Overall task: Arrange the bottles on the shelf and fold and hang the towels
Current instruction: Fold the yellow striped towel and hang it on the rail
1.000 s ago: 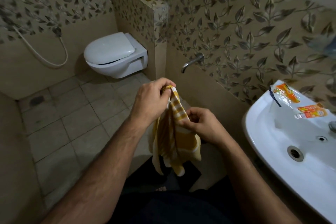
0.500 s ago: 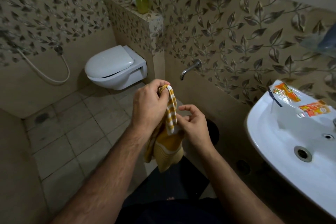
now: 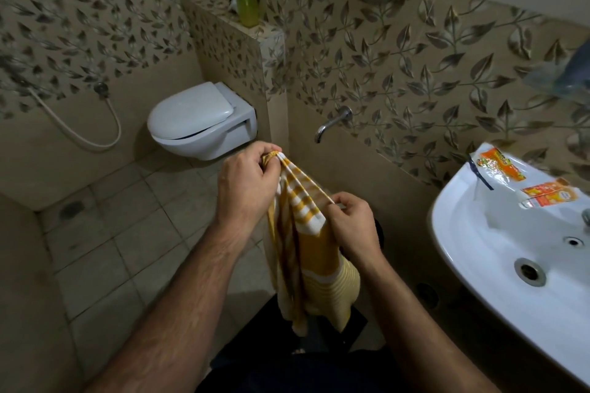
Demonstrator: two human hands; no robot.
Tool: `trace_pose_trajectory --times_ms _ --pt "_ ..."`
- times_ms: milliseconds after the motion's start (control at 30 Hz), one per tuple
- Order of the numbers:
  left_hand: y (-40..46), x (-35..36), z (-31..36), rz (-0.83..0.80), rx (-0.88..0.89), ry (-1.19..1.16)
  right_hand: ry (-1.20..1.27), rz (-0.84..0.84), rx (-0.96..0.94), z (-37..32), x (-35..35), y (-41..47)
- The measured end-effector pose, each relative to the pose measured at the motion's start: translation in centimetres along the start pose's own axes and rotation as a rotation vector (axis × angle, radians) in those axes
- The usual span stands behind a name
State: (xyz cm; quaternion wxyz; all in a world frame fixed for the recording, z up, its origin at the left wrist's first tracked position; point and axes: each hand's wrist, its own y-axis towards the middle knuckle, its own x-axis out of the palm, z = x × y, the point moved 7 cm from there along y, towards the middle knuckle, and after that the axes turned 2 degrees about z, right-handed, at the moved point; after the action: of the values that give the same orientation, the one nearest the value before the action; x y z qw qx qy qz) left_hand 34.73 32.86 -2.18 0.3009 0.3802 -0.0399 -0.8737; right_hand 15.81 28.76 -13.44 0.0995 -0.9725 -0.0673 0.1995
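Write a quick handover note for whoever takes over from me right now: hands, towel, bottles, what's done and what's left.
Left hand: grips one bunched end of the towel, held up.
Right hand: pinches the towel's striped edge lower down; the rest hangs loose between the hands, over the floor.
Bottle: one green pump bottle stands on the ledge above the toilet. No other bottles clearly in view.
Sink: packets lie on its rim.
Done: towel picked up, not yet folded.
Left: fold the towel, hang it; no rail in view. Then arrange the bottles.
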Motion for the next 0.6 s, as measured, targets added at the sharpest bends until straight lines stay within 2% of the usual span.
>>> trace_pose_trajectory --times_ms 100,233,333,467,600 --pt "0.7 0.0 -1.3 -0.011 -0.077 0.029 0.121 -0.119 -0.045 -0.4 -0.7 -0.5" --pt "1.2 0.5 -1.8 -0.047 -0.134 0.059 -0.011 -0.256 -0.209 -1.7 -1.0 -1.9" --pt "1.2 0.8 -1.8 -0.060 -0.137 0.060 -0.141 -0.212 -0.236 -1.9 -1.5 -2.3" --pt "0.8 1.2 -1.7 -0.076 -0.122 0.049 -0.513 -0.222 -0.332 -2.2 -1.7 -2.4" --pt "1.0 2.0 -2.8 -0.121 -0.146 0.058 -0.579 -0.204 -0.368 -2.5 -2.8 -2.5"
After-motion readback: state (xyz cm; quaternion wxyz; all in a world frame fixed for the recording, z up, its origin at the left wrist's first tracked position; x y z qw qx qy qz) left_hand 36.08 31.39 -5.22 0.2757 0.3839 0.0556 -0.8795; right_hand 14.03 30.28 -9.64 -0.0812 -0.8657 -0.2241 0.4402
